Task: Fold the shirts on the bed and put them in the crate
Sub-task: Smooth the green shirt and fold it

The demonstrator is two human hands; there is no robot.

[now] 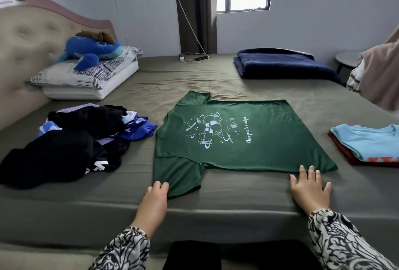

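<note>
**Green shirt laid out for folding as pile waits**

A dark green cotton T-shirt with a white printed drum-kit design lies flat, print up, across the olive-green bed sheet, its collar toward the left, spread wide apparently so it can be folded cleanly. The person's left hand curls its fingers at the near sleeve's hem, seemingly pinching the cloth. The right hand rests flat with fingers spread, fingertips touching the shirt's bottom corner, likely smoothing it. A heap of unfolded black, blue and lilac shirts sits to the left; a folded stack topped by a light blue shirt lies at right. No crate is in view.
</note>
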